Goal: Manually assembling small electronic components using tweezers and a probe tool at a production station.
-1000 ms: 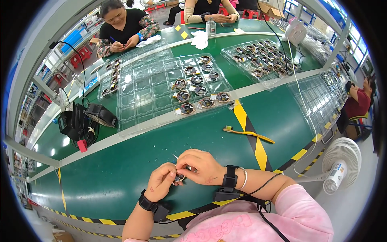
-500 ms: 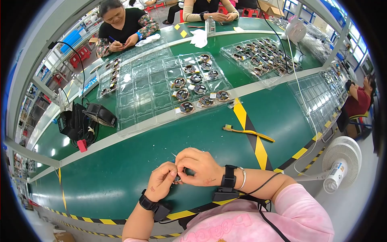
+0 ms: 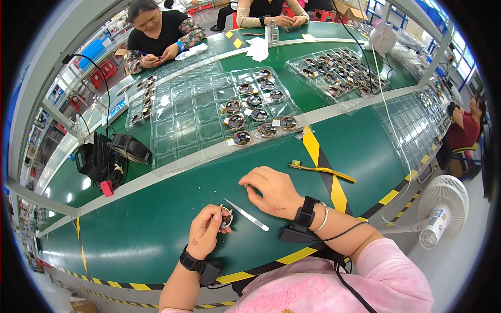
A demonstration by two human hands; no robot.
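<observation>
My left hand [image 3: 205, 229] is closed round a small round electronic part [image 3: 226, 217] with a pale ring-shaped rim and dark innards, held just over the green tabletop. To the right, my right hand [image 3: 271, 192] hovers apart from it, fingers bent and thumb near the index fingertip. Whatever that pinch holds, if anything, is too small to name. Between the hands, silver tweezers [image 3: 246, 214] lie on the table, their point toward the far left. A yellow toothbrush [image 3: 323, 170] rests beyond my right hand.
Past a pale rail, a clear plastic tray [image 3: 195, 133] carries several similar round parts; another filled tray [image 3: 339, 73] stands far right. Black boxes with cables [image 3: 112, 156] sit at left. A white fan [image 3: 441, 211] stands right. Two people are seated across the table.
My right hand has moved away from the left, rightward and farther off. The round part in my left hand and the tweezers on the table now show clearly.
</observation>
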